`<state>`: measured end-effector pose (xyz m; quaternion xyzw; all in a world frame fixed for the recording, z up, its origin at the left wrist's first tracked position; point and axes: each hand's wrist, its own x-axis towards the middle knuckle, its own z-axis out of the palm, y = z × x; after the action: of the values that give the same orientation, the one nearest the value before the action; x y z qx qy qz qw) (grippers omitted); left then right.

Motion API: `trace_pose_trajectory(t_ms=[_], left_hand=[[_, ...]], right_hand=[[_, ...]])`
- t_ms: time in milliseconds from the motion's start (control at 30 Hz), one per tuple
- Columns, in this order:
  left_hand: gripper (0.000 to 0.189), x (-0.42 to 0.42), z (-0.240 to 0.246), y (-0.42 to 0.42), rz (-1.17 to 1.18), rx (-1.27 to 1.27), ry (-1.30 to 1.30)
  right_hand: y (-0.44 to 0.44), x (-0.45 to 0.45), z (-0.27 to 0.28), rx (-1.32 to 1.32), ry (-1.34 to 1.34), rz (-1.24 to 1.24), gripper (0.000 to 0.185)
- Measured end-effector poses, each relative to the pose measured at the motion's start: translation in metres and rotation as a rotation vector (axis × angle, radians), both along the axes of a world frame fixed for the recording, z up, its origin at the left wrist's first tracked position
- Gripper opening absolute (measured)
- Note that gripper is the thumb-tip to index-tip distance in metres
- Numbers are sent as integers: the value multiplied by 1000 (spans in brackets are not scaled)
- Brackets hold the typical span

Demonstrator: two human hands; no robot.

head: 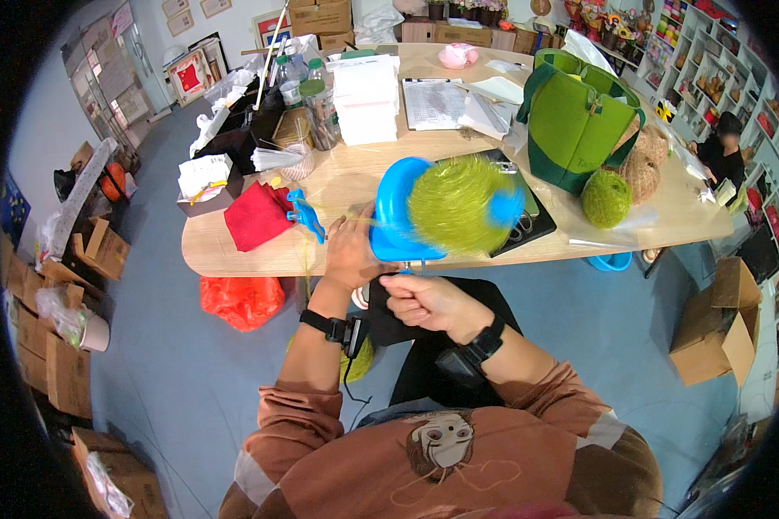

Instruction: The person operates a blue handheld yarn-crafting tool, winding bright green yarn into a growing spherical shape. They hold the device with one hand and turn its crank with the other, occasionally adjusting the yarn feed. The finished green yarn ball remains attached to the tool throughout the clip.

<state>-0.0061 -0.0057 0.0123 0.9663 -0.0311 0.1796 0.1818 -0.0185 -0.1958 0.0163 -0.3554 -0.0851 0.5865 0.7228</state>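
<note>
A blue plastic yarn winder point(399, 224) stands at the table's near edge. Its ball of yellow-green yarn point(457, 204) is blurred by spinning. My left hand point(350, 250) holds the winder's left side, by the base. Just below the edge, my right hand point(422, 301) is closed in a fist at the crank, whose handle is mostly hidden by the fingers. A strand of yarn runs left from the ball to a blue yarn guide point(306, 216) at the table edge. Below, a yellow-green yarn bundle point(361, 360) shows partly behind my left forearm.
Left of the winder lies a red cloth point(256, 217). Behind it are a tissue box point(208, 178) and a paper stack point(365, 97). A black tray point(539, 224) with scissors, a green felt bag point(578, 123) and a yarn ball point(607, 199) are right. A person point(724, 156) sits far right.
</note>
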Motion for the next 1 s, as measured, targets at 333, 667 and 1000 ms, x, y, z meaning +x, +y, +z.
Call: trace_pose_trajectory(t_ms=[333,667,1000], left_hand=[[111,-8,8,1,-75,-31,-34],[132,-3,-4,25,-230,158,33],[126,-1,-13,22,-150,123,-65]], right_hand=[[-85,12,-23,-129,-30,-169,40],[-35,3,-90,-437,-14,-244,32],[34,-4,-38,-173,90,-12,38]])
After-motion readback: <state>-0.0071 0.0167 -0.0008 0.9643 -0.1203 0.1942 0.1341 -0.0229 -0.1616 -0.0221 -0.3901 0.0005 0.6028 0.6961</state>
